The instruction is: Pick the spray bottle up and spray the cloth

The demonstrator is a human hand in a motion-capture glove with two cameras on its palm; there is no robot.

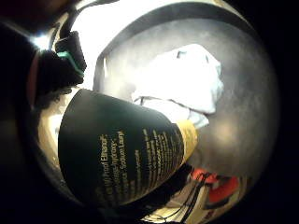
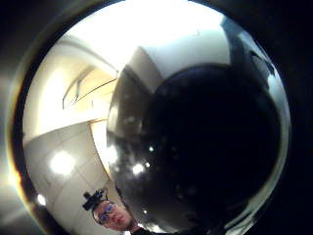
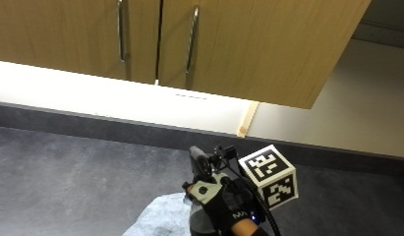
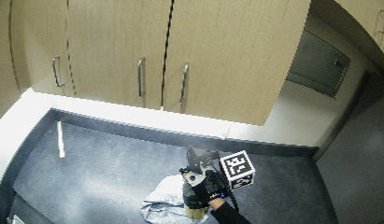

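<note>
In the outside view my gloved right hand (image 3: pixel 224 212) grips a dark spray bottle (image 3: pixel 200 167) upright, with its black nozzle head above the fingers. The wide outside view shows the spray bottle (image 4: pixel 194 193) held by my hand (image 4: pixel 210 189) right beside a crumpled pale blue cloth (image 4: pixel 161 205) on the dark grey counter (image 4: pixel 104 168). The cloth (image 3: pixel 159 220) lies just to the left of the bottle's base. In the little finger side palm view the bottle's dark printed label (image 1: pixel 121 149) is close to the palm, with the cloth (image 1: pixel 182 84) beyond it. The bottle (image 2: pixel 195 147) fills the thumb side palm view.
Wooden wall cabinets (image 4: pixel 160 51) with metal handles hang over the counter, with a lit white wall strip (image 3: pixel 110 101) under them. A thin white strip (image 4: pixel 60 139) lies on the counter at the far left. The counter's raised back edge (image 3: pixel 90 125) runs behind the hand.
</note>
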